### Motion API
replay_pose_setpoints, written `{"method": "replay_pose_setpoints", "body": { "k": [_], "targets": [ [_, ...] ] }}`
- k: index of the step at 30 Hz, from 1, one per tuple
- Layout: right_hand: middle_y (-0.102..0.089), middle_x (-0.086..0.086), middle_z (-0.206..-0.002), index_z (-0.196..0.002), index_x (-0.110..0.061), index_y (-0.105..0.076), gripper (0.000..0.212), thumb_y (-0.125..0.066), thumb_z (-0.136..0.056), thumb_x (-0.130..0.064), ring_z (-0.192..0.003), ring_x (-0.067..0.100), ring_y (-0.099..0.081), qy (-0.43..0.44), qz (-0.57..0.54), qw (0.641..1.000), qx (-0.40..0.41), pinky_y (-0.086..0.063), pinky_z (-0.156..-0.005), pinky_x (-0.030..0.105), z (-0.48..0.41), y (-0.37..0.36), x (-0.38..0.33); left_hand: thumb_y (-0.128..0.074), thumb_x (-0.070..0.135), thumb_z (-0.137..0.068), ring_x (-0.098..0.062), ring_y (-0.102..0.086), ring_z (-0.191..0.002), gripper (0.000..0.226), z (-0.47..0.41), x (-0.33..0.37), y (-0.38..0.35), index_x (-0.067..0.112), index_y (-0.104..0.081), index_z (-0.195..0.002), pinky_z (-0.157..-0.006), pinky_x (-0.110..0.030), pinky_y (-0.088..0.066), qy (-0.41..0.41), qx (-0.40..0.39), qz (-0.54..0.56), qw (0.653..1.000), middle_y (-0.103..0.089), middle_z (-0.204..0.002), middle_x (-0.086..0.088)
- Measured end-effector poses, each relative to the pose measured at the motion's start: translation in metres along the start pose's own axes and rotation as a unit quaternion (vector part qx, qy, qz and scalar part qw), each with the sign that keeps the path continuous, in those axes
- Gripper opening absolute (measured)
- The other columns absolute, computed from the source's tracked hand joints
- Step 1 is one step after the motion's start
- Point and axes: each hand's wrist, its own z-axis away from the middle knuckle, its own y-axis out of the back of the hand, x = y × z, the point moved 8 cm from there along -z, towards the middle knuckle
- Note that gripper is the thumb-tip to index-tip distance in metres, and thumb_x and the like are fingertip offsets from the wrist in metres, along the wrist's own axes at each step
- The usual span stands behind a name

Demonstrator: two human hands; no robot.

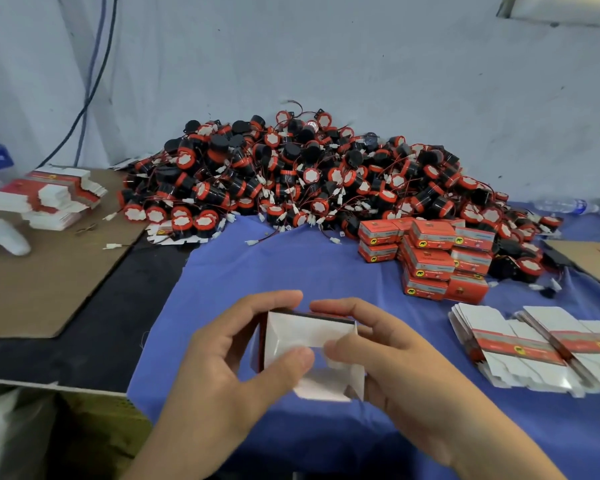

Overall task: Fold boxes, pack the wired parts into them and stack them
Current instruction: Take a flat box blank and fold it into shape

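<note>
- Blue cloth (291,265) covers the near table under a pale wall. Along its far edge lies a big heap of wired parts (309,174) — round black-and-red units with thin leads and white plugs.
- Done, as I judge it: a small stack of closed red boxes (430,258) stands right of centre, touching the heap.
- In hand: one half-folded box (305,332), held just above the cloth near me, its white inside facing up and its flaps untucked.
- From here I see the left hand (222,368) gripping the box's left side, thumb on a white flap and fingers curled over the far edge. The right hand (378,348) pinches the right side.
- The near flaps are blurred; it looks like an end is being closed, but I can't be sure. I see no part inside.
- Left to do: fanned flat blanks (520,348) wait at my right, with another pile of blanks (49,199) on the cardboard sheet (49,271) at my left. The heap far outnumbers the packed boxes — I'd call this an early stage.
</note>
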Motion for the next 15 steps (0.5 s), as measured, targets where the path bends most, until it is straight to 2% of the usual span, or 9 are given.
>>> {"method": "replay_pose_setpoints", "body": {
  "k": [2, 3, 4, 6, 8, 10, 12, 13, 15],
  "targets": [
    [-0.073, 0.001, -0.118, -0.115, -0.032, -0.074, 0.029, -0.068, -0.090, -0.019, -0.108, 0.027, -0.069, 0.013, -0.021, 1.000, -0.009, -0.060, -0.081, 0.034, 0.003, -0.003, 0.001, -0.084, 0.022, -0.069, -0.019, -0.072, -0.100, 0.049, 0.003, -0.009, -0.002, 0.033, -0.072, -0.114, -0.076, -0.022, -0.058, 0.027, 0.026, 0.062, 0.997, -0.074, -0.109, 0.001],
    [-0.072, 0.002, -0.122, -0.120, -0.033, -0.072, 0.031, -0.070, -0.089, -0.027, -0.114, 0.026, -0.068, 0.012, -0.053, 0.998, -0.023, -0.060, -0.084, 0.036, 0.005, -0.004, 0.002, -0.082, 0.015, -0.067, -0.019, -0.073, -0.095, 0.048, 0.004, -0.014, -0.002, 0.031, -0.074, -0.111, -0.072, -0.023, -0.058, 0.047, 0.045, 0.101, 0.993, -0.075, -0.106, 0.000],
    [-0.070, 0.004, -0.127, -0.125, -0.032, -0.070, 0.035, -0.070, -0.091, -0.030, -0.120, 0.026, -0.065, 0.012, -0.090, 0.995, -0.047, -0.059, -0.087, 0.038, 0.007, -0.007, 0.003, -0.081, 0.011, -0.065, -0.019, -0.074, -0.091, 0.048, 0.006, -0.019, -0.001, 0.030, -0.075, -0.109, -0.070, -0.023, -0.059, 0.063, 0.066, 0.134, 0.987, -0.075, -0.104, 0.000],
    [-0.062, 0.009, -0.138, -0.136, -0.030, -0.063, 0.042, -0.066, -0.094, -0.023, -0.129, 0.030, -0.059, 0.029, -0.134, 0.986, -0.095, -0.056, -0.094, 0.042, 0.012, -0.010, 0.005, -0.082, 0.008, -0.062, -0.019, -0.074, -0.089, 0.050, 0.009, -0.025, 0.001, 0.028, -0.076, -0.107, -0.067, -0.024, -0.058, 0.077, 0.089, 0.178, 0.977, -0.075, -0.103, -0.002],
    [-0.059, 0.009, -0.143, -0.141, -0.032, -0.057, 0.050, -0.061, -0.094, -0.016, -0.132, 0.032, -0.056, 0.055, -0.128, 0.985, -0.104, -0.054, -0.098, 0.043, 0.014, -0.009, 0.009, -0.087, 0.014, -0.057, -0.022, -0.074, -0.091, 0.056, 0.010, -0.024, -0.003, 0.027, -0.076, -0.109, -0.069, -0.027, -0.059, 0.076, 0.082, 0.197, 0.974, -0.075, -0.103, -0.004],
    [-0.062, 0.006, -0.139, -0.137, -0.036, -0.059, 0.048, -0.067, -0.093, -0.019, -0.129, 0.031, -0.059, 0.085, -0.106, 0.989, -0.058, -0.055, -0.097, 0.043, 0.012, -0.006, 0.012, -0.088, 0.023, -0.057, -0.023, -0.074, -0.095, 0.056, 0.010, -0.018, -0.008, 0.028, -0.075, -0.111, -0.070, -0.028, -0.060, 0.057, 0.069, 0.193, 0.977, -0.075, -0.105, -0.004],
    [-0.068, 0.004, -0.130, -0.128, -0.038, -0.065, 0.042, -0.074, -0.089, -0.025, -0.122, 0.028, -0.064, 0.110, -0.087, 0.990, 0.005, -0.057, -0.095, 0.046, 0.011, -0.002, 0.012, -0.092, 0.034, -0.059, -0.020, -0.073, -0.098, 0.058, 0.011, -0.015, -0.009, 0.029, -0.074, -0.113, -0.071, -0.025, -0.059, 0.040, 0.081, 0.185, 0.979, -0.074, -0.109, -0.001],
    [-0.070, 0.003, -0.127, -0.125, -0.038, -0.067, 0.041, -0.072, -0.085, -0.028, -0.118, 0.026, -0.066, 0.121, -0.076, 0.990, 0.023, -0.059, -0.092, 0.046, 0.012, -0.002, 0.011, -0.092, 0.044, -0.060, -0.019, -0.073, -0.100, 0.060, 0.012, -0.015, -0.009, 0.030, -0.073, -0.115, -0.072, -0.023, -0.059, 0.038, 0.094, 0.180, 0.978, -0.073, -0.111, 0.001],
    [-0.072, 0.004, -0.122, -0.122, -0.036, -0.067, 0.040, -0.069, -0.083, -0.029, -0.107, 0.023, -0.069, 0.133, -0.050, 0.989, 0.029, -0.061, -0.085, 0.041, 0.014, -0.003, 0.008, -0.085, 0.059, -0.066, -0.019, -0.071, -0.104, 0.061, 0.015, -0.014, -0.008, 0.032, -0.071, -0.118, -0.076, -0.022, -0.058, 0.029, 0.112, 0.171, 0.979, -0.072, -0.116, 0.002]
  ]
}}
